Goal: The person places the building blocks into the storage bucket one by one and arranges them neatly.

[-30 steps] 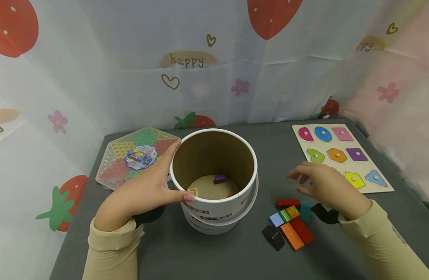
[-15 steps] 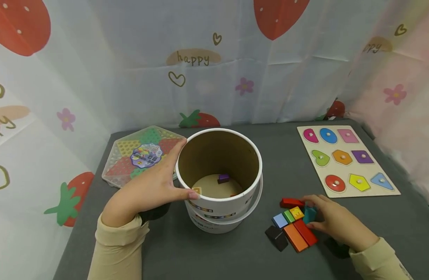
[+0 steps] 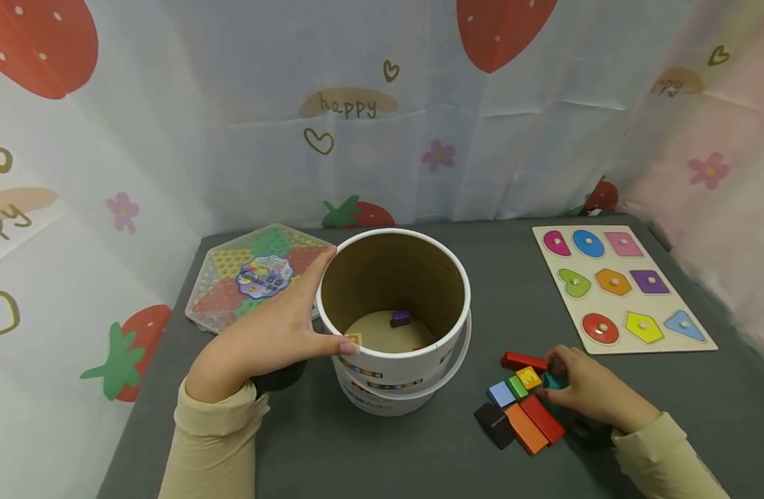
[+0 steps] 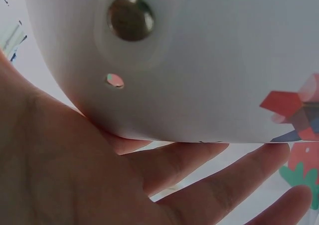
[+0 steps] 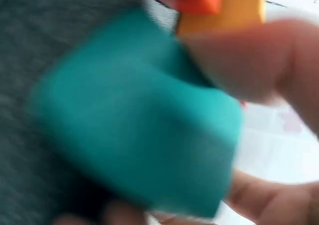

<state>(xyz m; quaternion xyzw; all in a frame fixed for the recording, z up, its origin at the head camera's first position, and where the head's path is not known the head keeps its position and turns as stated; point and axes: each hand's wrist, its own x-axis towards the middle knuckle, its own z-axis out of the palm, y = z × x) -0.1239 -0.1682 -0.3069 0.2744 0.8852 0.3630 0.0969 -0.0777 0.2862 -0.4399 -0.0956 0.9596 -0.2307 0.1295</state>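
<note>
1. The left hand (image 3: 266,339) rests against the white bucket (image 3: 388,380), thumb lying along the rim, fingers spread and nearly straight on the outer wall.
2. The right hand (image 3: 590,389), well apart from the left, pinches the teal block (image 5: 134,135) between thumb and fingers.
3. Close by on the right hand's left lie loose blocks: red block (image 3: 523,361), yellow block (image 3: 528,378), green block (image 3: 517,387), light-blue block (image 3: 501,394), orange block (image 3: 526,430), second red block (image 3: 543,418) and black block (image 3: 495,425).
4. Right of the left hand, a purple block (image 3: 400,318) sits on the bucket's floor.
5. The hexagonal case (image 3: 221,299) lies just beyond the left hand; the shape board (image 3: 634,303), beyond the right.
</note>
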